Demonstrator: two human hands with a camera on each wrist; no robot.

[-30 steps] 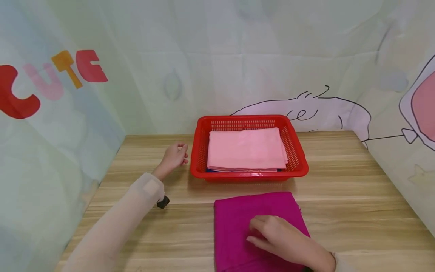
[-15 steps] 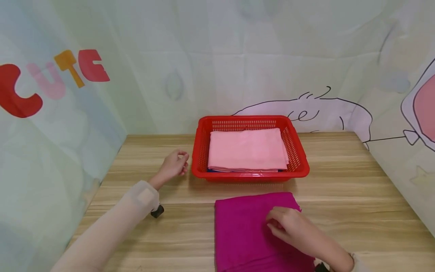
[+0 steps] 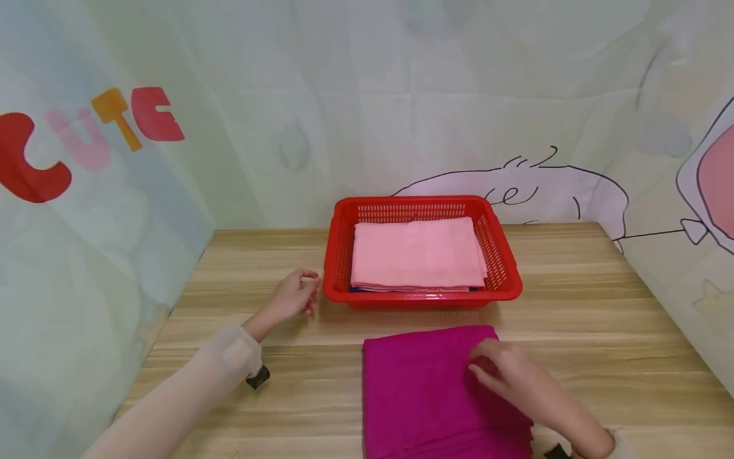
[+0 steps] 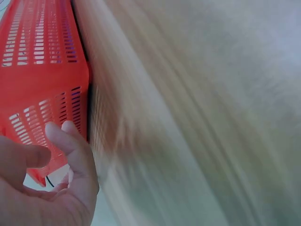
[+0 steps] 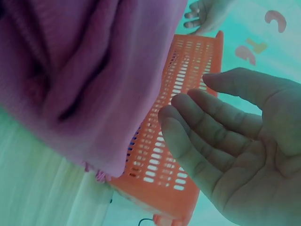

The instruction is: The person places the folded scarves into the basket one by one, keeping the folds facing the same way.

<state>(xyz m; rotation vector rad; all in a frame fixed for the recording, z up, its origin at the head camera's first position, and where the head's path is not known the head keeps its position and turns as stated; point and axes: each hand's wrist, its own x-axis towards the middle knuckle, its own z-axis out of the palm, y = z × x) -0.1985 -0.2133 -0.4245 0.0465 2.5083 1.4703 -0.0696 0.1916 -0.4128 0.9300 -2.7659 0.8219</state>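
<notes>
My left hand hovers beside the left wall of a red plastic basket, its fingers loosely bent and nothing between them. In the left wrist view the thumb and fingertips stand apart near the basket's slotted side. A folded magenta cloth with a fringed edge lies on the table in front of the basket. Over that cloth's right part is my right hand; the right wrist view shows its fingers relaxed, with an empty palm. Inside the basket lies a folded pink cloth, with a strip of dark blue showing beneath it.
The wood-grain table meets a printed cloth backdrop at the back and both sides. The basket stands at the back middle, close to the backdrop. A dark wrist device hangs under the left sleeve.
My right hand has moved right and slightly away across the magenta cloth. My left hand has drifted a little toward me along the basket's side. Basket and cloths stay put.
</notes>
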